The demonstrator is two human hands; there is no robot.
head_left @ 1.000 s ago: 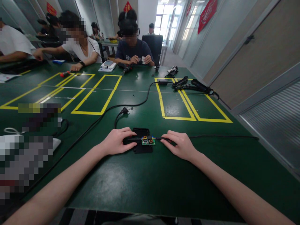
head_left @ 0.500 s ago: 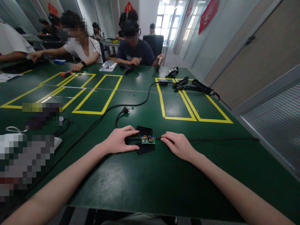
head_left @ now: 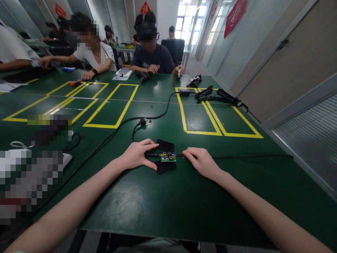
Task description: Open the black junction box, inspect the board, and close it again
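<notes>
My left hand [head_left: 136, 154] now spreads wider, thumb and finger at two black case halves [head_left: 166, 168]. The green circuit board [head_left: 168, 158] lies just beyond; my right hand [head_left: 201, 162] still pinches its cable [head_left: 180, 155].

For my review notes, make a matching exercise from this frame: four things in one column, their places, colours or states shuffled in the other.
1. board
2. left hand
3. right hand
4. plug

A. black, lying beyond the left hand
B. fingertips at the cable, just right of the board
C. green, between the black shell halves
D. thumb and fingers spread apart, at the shell halves

Pairs: 1-C, 2-D, 3-B, 4-A
</notes>
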